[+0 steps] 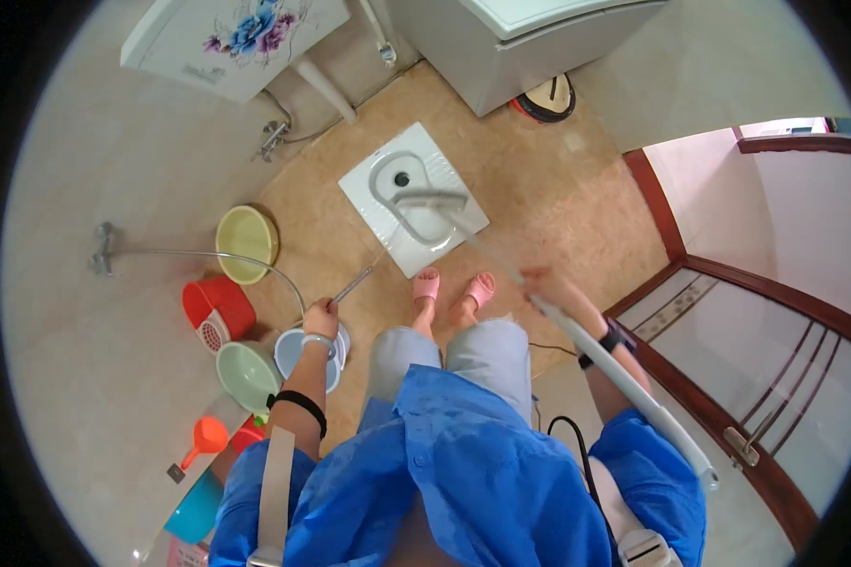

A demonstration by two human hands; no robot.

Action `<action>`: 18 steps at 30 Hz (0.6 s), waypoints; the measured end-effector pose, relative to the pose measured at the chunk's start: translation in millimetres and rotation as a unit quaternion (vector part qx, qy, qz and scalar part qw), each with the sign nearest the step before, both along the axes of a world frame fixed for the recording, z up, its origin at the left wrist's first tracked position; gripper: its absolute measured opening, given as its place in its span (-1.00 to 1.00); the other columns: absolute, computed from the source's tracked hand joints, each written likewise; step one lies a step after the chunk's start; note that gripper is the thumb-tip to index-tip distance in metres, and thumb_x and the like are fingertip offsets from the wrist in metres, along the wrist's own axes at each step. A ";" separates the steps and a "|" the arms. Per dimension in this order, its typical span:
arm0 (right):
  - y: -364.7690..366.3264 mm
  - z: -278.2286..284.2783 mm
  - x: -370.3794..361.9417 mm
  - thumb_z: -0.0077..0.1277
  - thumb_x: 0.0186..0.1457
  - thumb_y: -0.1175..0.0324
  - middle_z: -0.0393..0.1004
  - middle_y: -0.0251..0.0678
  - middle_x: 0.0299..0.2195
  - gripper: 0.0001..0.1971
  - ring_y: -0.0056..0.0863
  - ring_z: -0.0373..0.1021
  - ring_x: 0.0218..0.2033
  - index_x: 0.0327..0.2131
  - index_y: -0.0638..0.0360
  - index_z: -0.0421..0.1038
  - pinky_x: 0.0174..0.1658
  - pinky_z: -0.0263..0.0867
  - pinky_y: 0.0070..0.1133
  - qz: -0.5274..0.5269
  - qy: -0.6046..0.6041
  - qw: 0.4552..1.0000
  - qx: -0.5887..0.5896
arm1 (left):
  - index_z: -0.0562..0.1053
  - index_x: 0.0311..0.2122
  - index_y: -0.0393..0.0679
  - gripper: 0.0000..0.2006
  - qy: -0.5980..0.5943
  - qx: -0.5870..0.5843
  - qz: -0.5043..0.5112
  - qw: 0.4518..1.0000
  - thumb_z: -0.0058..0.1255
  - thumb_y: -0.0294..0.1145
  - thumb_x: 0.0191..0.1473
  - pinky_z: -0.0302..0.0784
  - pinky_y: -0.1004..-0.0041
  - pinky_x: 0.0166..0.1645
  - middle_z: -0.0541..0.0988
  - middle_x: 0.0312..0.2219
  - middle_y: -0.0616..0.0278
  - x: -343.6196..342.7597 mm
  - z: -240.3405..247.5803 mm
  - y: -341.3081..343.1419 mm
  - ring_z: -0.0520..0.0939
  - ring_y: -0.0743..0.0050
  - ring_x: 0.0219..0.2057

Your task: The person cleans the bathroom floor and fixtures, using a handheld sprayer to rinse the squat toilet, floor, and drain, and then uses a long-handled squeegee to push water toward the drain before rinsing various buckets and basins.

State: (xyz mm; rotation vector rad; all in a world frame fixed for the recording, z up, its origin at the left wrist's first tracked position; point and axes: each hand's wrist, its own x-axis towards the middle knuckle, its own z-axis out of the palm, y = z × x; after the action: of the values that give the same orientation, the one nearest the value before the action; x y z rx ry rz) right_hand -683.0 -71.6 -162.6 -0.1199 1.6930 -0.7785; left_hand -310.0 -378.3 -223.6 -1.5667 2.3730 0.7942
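My left hand is closed around a slim metal shower sprayer, whose tip points toward the white squat toilet. A flexible hose loops from it to a tap on the left wall. My right hand grips a long white-handled cleaning tool that slants back past my right arm. Its wide grey head lies across the toilet bowl; blur hides whether it is a brush or a mop.
Several basins and buckets stand along the left wall, including a yellow basin, red bucket, green basin and blue bucket. Ahead are a cistern, a grey-white appliance and a bin. A framed door stands right.
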 end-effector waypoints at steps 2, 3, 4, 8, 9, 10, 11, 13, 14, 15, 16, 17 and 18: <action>38.7 33.5 10.5 -0.03 0.00 0.43 0.41 -0.30 -0.62 -0.64 -0.55 0.33 -0.67 -0.08 0.32 0.37 -0.66 0.22 -0.59 -0.037 -0.041 0.998 0.002 | 0.51 -0.29 -0.18 -0.76 -0.031 -0.013 -0.056 0.998 -0.06 -0.26 0.02 0.45 0.17 -0.21 0.55 -0.39 -0.07 -23.8 5.4 2.9 0.56 -0.06 -0.31; 59.1 43.9 12.7 -0.02 0.00 0.43 0.40 -0.33 -0.61 -0.58 -0.59 0.33 -0.66 -0.01 0.31 0.33 -0.64 0.22 -0.61 -0.069 -0.083 0.994 0.003 | 0.51 -0.29 -0.18 -0.76 -0.028 -0.008 -0.082 0.996 -0.06 -0.26 0.02 0.45 0.17 -0.21 0.55 -0.39 -0.07 -39.4 6.1 3.2 0.56 -0.06 -0.31; 80.0 52.8 18.1 -0.02 0.00 0.43 0.40 -0.33 -0.61 -0.58 -0.59 0.33 -0.66 -0.01 0.31 0.33 -0.64 0.22 -0.61 -0.093 -0.086 0.992 0.010 | 0.51 -0.29 -0.18 -0.76 -0.036 0.002 -0.099 0.994 -0.06 -0.26 0.02 0.45 0.17 -0.21 0.55 -0.39 -0.07 -42.9 8.5 6.8 0.56 -0.06 -0.31; 189.6 64.4 55.6 0.00 0.00 0.40 0.39 -0.36 -0.60 -0.55 -0.62 0.28 -0.68 0.01 0.31 0.31 -0.65 0.21 -0.62 -0.254 -0.060 0.965 0.036 | 0.51 -0.29 -0.19 -0.75 -0.040 -0.006 -0.192 0.980 -0.08 -0.25 0.03 0.45 0.16 -0.20 0.55 -0.39 -0.08 -69.8 13.3 19.5 0.56 -0.06 -0.30; 212.7 63.7 68.7 0.00 0.01 0.39 0.39 -0.37 -0.60 -0.55 -0.63 0.27 -0.69 0.01 0.29 0.31 -0.65 0.20 -0.62 -0.300 -0.025 0.952 0.046 | 0.51 -0.29 -0.19 -0.74 -0.045 -0.010 -0.211 0.976 -0.08 -0.25 0.03 0.45 0.16 -0.20 0.55 -0.38 -0.08 -76.2 18.2 22.5 0.56 -0.07 -0.30; 233.6 53.3 73.0 -0.01 -0.01 0.38 0.36 -0.40 -0.62 -0.57 -0.63 0.25 -0.70 -0.01 0.28 0.33 -0.67 0.18 -0.63 -0.345 -0.022 0.935 0.075 | 0.51 -0.27 -0.20 -0.74 -0.076 0.006 -0.220 0.973 -0.08 -0.26 0.03 0.45 0.17 -0.19 0.55 -0.36 -0.08 -90.5 15.7 25.8 0.56 -0.06 -0.28; 253.7 41.7 75.4 -0.01 -0.01 0.38 0.36 -0.40 -0.62 -0.57 -0.63 0.25 -0.70 -0.01 0.28 0.33 -0.67 0.18 -0.63 -0.367 -0.023 0.927 0.076 | 0.51 -0.27 -0.20 -0.74 -0.076 0.007 -0.244 0.967 -0.08 -0.26 0.03 0.45 0.17 -0.19 0.55 -0.36 -0.08 -100.7 9.9 25.9 0.56 -0.06 -0.28; 298.5 25.9 91.5 -0.02 -0.02 0.40 0.36 -0.39 -0.63 -0.51 -0.65 0.21 -0.76 0.03 0.33 0.26 -0.72 0.11 -0.66 -0.389 0.021 0.915 0.106 | 0.51 -0.26 -0.20 -0.75 -0.074 0.037 -0.311 0.947 -0.09 -0.27 0.04 0.45 0.17 -0.19 0.55 -0.37 -0.09 -109.3 2.2 32.3 0.56 -0.06 -0.29; 320.6 17.5 107.4 -0.02 -0.02 0.40 0.36 -0.39 -0.63 -0.51 -0.65 0.21 -0.76 0.03 0.33 0.26 -0.72 0.11 -0.66 -0.408 0.015 0.906 0.112 | 0.51 -0.26 -0.20 -0.75 -0.079 0.041 -0.331 0.939 -0.09 -0.27 0.04 0.45 0.17 -0.19 0.55 -0.37 -0.09 -113.2 -4.6 36.7 0.56 -0.06 -0.29; 339.7 5.9 125.8 -0.02 -0.02 0.40 0.36 -0.38 -0.63 -0.52 -0.64 0.21 -0.77 0.02 0.32 0.26 -0.74 0.12 -0.66 -0.448 0.004 0.886 0.119 | 0.50 -0.26 -0.21 -0.75 -0.067 0.041 -0.371 0.925 -0.09 -0.29 0.05 0.45 0.18 -0.20 0.55 -0.38 -0.09 -118.4 -12.7 38.7 0.56 -0.06 -0.30; 352.6 -7.9 149.6 -0.03 -0.02 0.40 0.36 -0.37 -0.64 -0.53 -0.62 0.21 -0.79 0.01 0.31 0.26 -0.75 0.12 -0.65 -0.487 -0.006 0.865 0.124 | 0.50 -0.26 -0.22 -0.76 -0.054 0.040 -0.410 0.909 -0.09 -0.30 0.05 0.45 0.18 -0.21 0.55 -0.39 -0.10 -124.7 -17.2 36.7 0.56 -0.06 -0.31; 362.6 -15.4 185.3 -0.03 -0.02 0.40 0.36 -0.37 -0.64 -0.53 -0.62 0.21 -0.79 0.01 0.31 0.26 -0.75 0.12 -0.65 -0.502 -0.013 0.856 0.125 | 0.50 -0.26 -0.22 -0.76 -0.059 0.040 -0.427 0.902 -0.09 -0.30 0.05 0.45 0.18 -0.21 0.55 -0.39 -0.10 -127.2 -19.9 34.1 0.56 -0.06 -0.31; 388.7 -23.1 197.4 -0.03 -0.02 0.39 0.36 -0.37 -0.64 -0.53 -0.61 0.21 -0.80 0.01 0.30 0.26 -0.77 0.12 -0.65 -0.548 -0.020 0.826 0.131 | 0.50 -0.27 -0.23 -0.76 -0.032 0.061 -0.427 0.902 -0.09 -0.31 0.05 0.46 0.19 -0.22 0.55 -0.39 -0.10 -152.3 -34.2 55.1 0.56 -0.06 -0.33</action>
State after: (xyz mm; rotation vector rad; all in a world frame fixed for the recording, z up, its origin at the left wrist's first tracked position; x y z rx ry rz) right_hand -485.5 317.1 -185.7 1.1546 1.7336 -1.3307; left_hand -462.3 -323.2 -257.8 -0.3726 2.5166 0.6324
